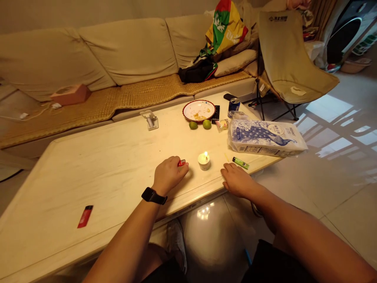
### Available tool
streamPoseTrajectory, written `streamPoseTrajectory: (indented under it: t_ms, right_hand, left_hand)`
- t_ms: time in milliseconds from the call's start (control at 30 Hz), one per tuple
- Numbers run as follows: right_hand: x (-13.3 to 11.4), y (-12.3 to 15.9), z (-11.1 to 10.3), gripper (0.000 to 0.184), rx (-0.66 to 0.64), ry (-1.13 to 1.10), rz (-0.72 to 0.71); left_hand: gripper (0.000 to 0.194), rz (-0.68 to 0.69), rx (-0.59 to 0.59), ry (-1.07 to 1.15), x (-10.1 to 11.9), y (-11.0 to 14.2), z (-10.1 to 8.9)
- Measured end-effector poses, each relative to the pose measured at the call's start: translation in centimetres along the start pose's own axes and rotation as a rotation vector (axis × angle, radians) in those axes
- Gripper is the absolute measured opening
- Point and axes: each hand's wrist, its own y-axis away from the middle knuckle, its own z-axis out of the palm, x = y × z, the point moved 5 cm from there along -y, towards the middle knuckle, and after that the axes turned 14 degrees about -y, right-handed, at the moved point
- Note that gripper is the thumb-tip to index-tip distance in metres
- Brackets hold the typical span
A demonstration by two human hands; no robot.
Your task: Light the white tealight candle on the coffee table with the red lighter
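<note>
The left hand (169, 175) is curled shut on a small red lighter (182, 162). The fingers (174, 165) wrap tight around it, and only the end of the lighter pokes out. A black watch (154, 195) is on the left wrist.

The right hand (237, 181) holds nothing. Its fingers (228, 170) are spread apart and lie on the light counter (103, 173), near the front edge.

A small white candle (204, 162) with a little flame stands between the two hands, just beside the red lighter. A green lighter (240, 162) lies near the right hand, and a thin yellow stick (226, 157) lies close to it. Another red lighter (85, 216) lies well apart, on the left side of the counter.

Farther back are a round plate with crumbs (199, 111), two green limes (200, 125), a blue can (234, 105), and a big pack of tissues with a blue peacock on it (266, 137). Behind the counter is a long tan sofa (126, 51).
</note>
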Motion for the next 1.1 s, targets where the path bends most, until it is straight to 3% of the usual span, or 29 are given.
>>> streamPoseTrajectory:
  t_ms: [600,1100]
  right_hand:
    - [0.0,0.0,0.0,0.034,-0.002,-0.005,-0.001]
    - [0.2,0.0,0.2,0.036,0.012,-0.009,-0.018]
  left_hand:
    - [0.034,0.018,0.014,0.036,0.6,-0.2,0.1]
    - [0.029,0.060,0.049,0.049,5.2,-2.5,-1.7]
